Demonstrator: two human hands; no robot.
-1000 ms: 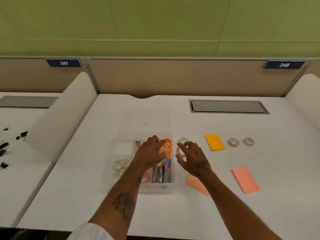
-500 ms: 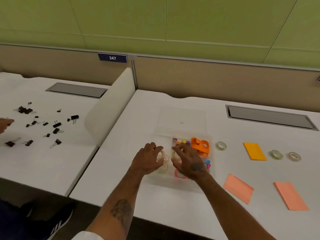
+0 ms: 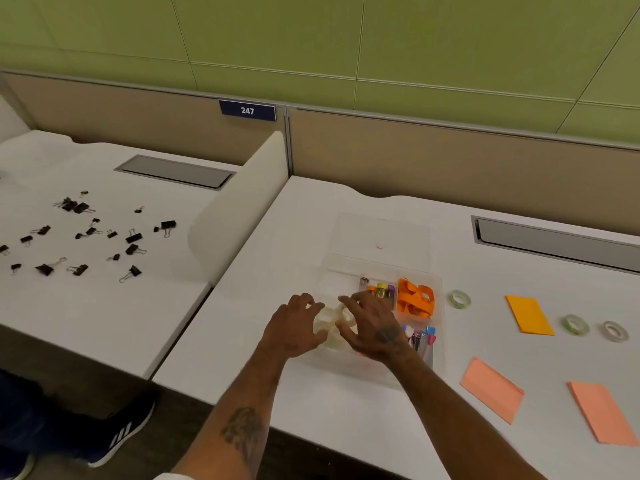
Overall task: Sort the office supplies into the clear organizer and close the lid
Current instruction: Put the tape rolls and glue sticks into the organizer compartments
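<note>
1. Two hands, the left hand [image 3: 294,329] and the right hand [image 3: 372,327], meet over the left side of a clear plastic organizer [image 3: 437,282]. It sits on the white table [image 3: 329,410], closer to the near edge than the far one.
2. Both hands have their fingers bent and spread over a heap of clear tape rolls [image 3: 330,318] in the organizer's left compartment. Fingertips touch the rolls, but whether either hand truly grips one cannot be told.
3. The clear flat lid [image 3: 384,230] is open and lies on the table behind the organizer, toward the far edge.
4. The far right compartment holds a bright orange plastic piece [image 3: 415,301], with small coloured tubes [image 3: 380,289] just to its left. The near right compartment holds mixed pens and small tools [image 3: 421,338].
5. On the table right of the organizer, the nearest tape ring [image 3: 459,299] lies just beside it. A greenish tape ring [image 3: 575,323] and a pale tape ring [image 3: 614,330] lie toward the right edge.
6. A yellow-orange sticky-note pad [image 3: 529,315] lies between the nearest ring and the other two. One salmon paper pad [image 3: 491,389] and a second salmon paper pad [image 3: 602,412] lie nearer the near edge.
7. Black binder clips [image 3: 86,233] are scattered on the neighbouring white desk [image 3: 104,306], left of a curved white divider [image 3: 239,209].
</note>
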